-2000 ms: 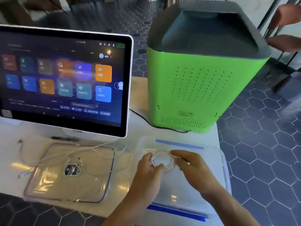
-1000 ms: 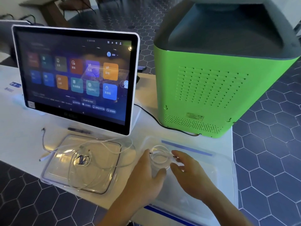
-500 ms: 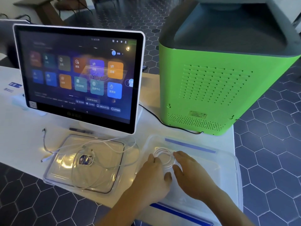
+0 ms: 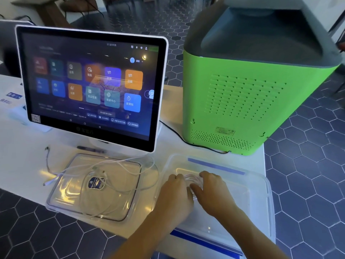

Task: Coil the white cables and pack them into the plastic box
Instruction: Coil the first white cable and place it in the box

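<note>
We are looking down at a white table (image 4: 22, 165) and we are pressing a small coil of thin white cable (image 4: 192, 178) onto the floor of the clear rectangular plastic box with blue edge strips (image 4: 261, 202), which is sitting at about 4 o'clock in our view. Our left hand (image 4: 174, 193) is lying flat with the fingers close together on the coil's 9 o'clock side, and our right hand (image 4: 211, 189) is cupping it at 3 o'clock; both are resting on the coil, not pinching it. We judge that the packing step for this first cable is nearly finished. At about 8 o'clock, the clear plastic lid (image 4: 128, 208) is lying on the table, and loose white cables (image 4: 119, 163) are sprawling over it, not yet coiled. The next move probably calls for releasing the coil slowly, so that it is not springing open, and then reaching toward 9 o'clock for one loose cable end.
</note>
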